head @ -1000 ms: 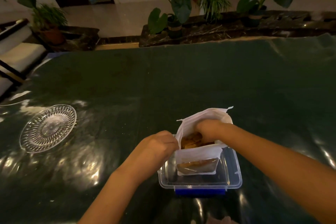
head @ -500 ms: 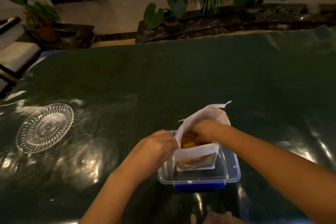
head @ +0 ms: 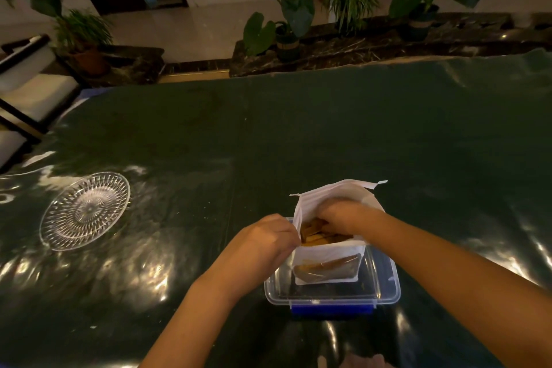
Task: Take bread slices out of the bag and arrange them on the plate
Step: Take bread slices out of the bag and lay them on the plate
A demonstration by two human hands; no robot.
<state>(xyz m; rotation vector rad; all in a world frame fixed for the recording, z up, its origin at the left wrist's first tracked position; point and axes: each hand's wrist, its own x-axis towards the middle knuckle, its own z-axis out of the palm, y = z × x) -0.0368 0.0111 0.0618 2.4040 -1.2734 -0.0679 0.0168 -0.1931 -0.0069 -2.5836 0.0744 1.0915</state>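
The white paper bread bag (head: 328, 260) stands in the clear plastic container (head: 388, 293) on the desk (head: 298, 134); the clear ribbed glass plate (head: 85, 210) lies far left of this container.

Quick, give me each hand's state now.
Left hand: closed, pinching the bag's left edge.
Right hand: inside the bag on the bread; grip cannot be told.

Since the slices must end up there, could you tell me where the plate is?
The glass plate sits empty on the dark table, far left in the head view, well apart from the white bag.
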